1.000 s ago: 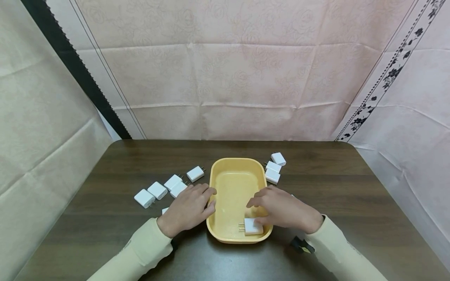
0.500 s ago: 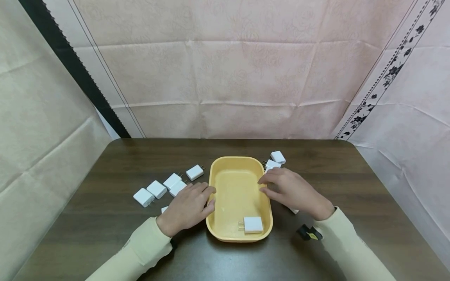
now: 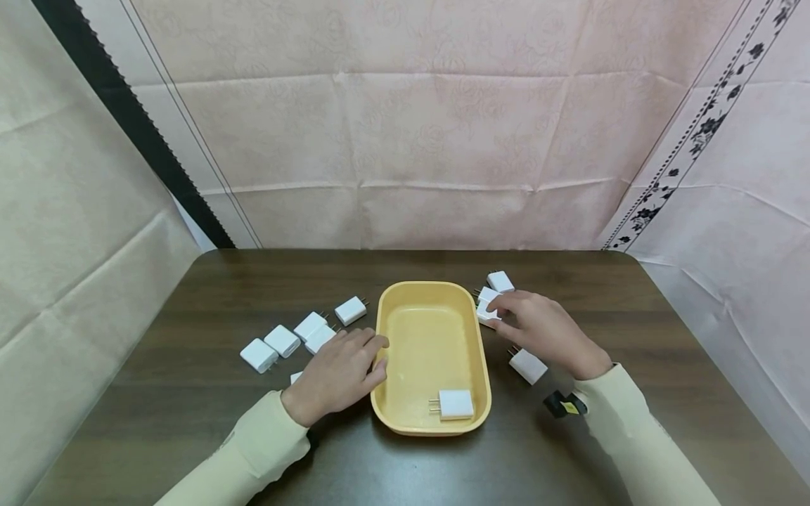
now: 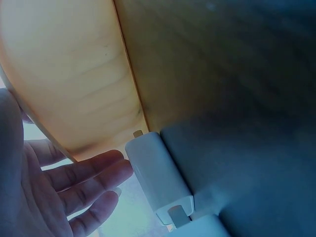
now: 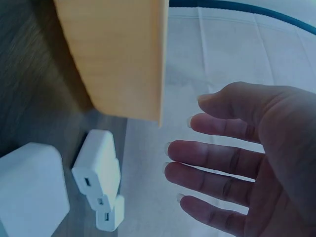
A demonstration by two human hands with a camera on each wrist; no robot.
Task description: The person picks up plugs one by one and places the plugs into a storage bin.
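Observation:
A yellow plastic tray [image 3: 422,358] stands on the table with one white plug-in charger [image 3: 455,405] inside, near its front end. My left hand [image 3: 338,372] rests at the tray's left rim, its fingers loosely extended. In the left wrist view, those fingers lie beside the tray's outer wall, close to a white charger [image 4: 160,177]. To the right of the tray, my right hand [image 3: 544,330] hovers by a white charger [image 3: 487,313], thumb and fingers apart. The right wrist view shows nothing between its fingers and several chargers [image 5: 96,163] below.
Left of the tray lie several white chargers [image 3: 281,341], one partly hidden by the left hand. Right of it, another charger [image 3: 528,366] lies near the right wrist, and one [image 3: 500,282] sits farther back. The brown table [image 3: 253,436] meets draped cloth behind.
My right hand has left the charger in the tray and moved right and away from me, to the chargers beyond the tray's right rim. The left hand has stayed put.

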